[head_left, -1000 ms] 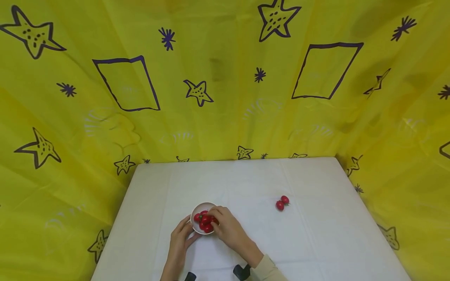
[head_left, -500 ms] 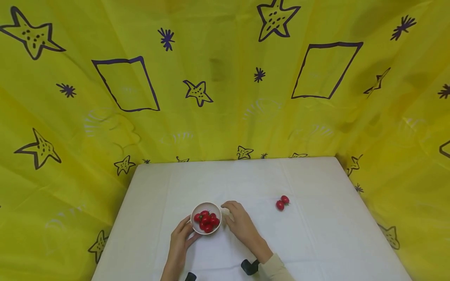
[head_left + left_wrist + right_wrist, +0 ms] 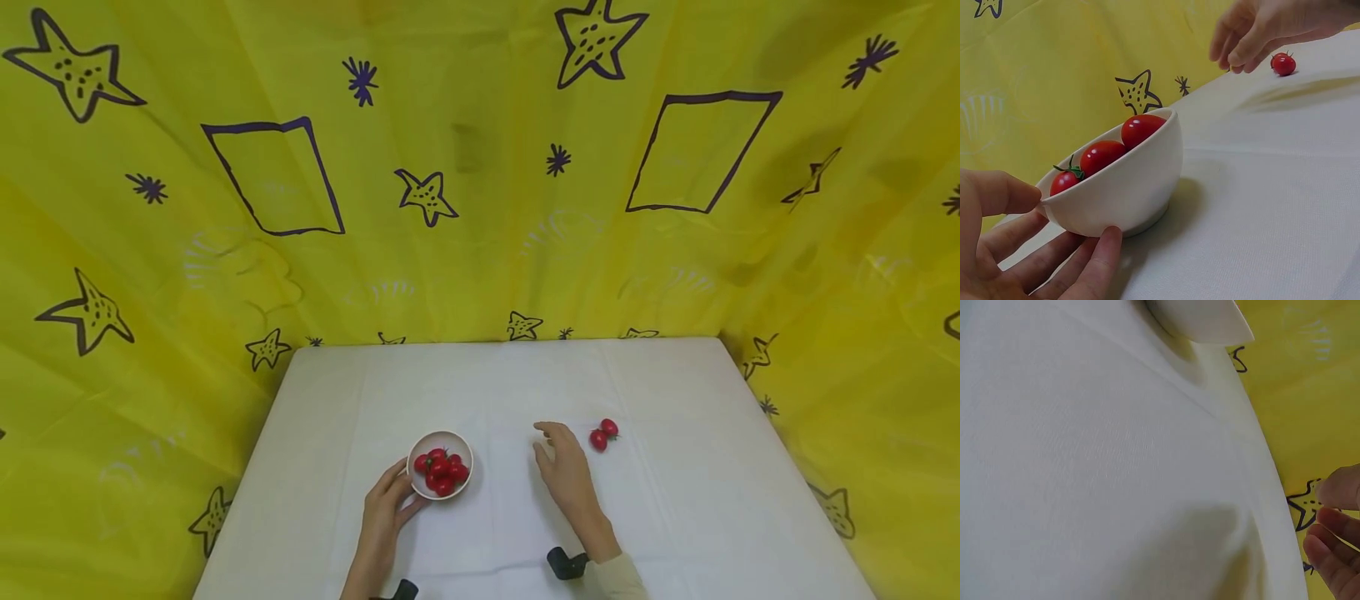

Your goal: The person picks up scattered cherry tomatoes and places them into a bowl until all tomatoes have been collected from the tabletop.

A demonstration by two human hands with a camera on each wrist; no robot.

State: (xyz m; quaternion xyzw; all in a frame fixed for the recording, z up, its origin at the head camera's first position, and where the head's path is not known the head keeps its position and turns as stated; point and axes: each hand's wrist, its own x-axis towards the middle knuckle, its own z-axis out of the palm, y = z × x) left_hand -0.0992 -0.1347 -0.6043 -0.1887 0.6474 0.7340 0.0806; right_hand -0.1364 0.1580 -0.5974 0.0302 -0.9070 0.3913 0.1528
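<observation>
A small white bowl [image 3: 452, 441] holding several red cherry tomatoes [image 3: 439, 469] stands on the table. My left hand [image 3: 381, 518] grips it from the left; the left wrist view shows one digit on the rim and other fingertips against the outer wall [image 3: 1135, 197]. Between the bowl and two loose cherry tomatoes [image 3: 597, 440], my right hand [image 3: 570, 475] hovers above the cloth, fingers loosely bent and holding nothing. The right wrist view catches part of that hand [image 3: 1338, 534] at its right edge, with the bowl [image 3: 1210, 319] cut off at the top.
White cloth covers the table [image 3: 675, 500]. A yellow curtain [image 3: 480, 250] with drawn stars and frames surrounds its back and sides. Dark wrist-worn pieces show at the right wrist [image 3: 566, 564] and the left wrist [image 3: 406, 590].
My right hand has let go of a cherry tomato in the bowl, left the bowl and moved right towards the two loose ones. My left hand and the bowl have stayed put.
</observation>
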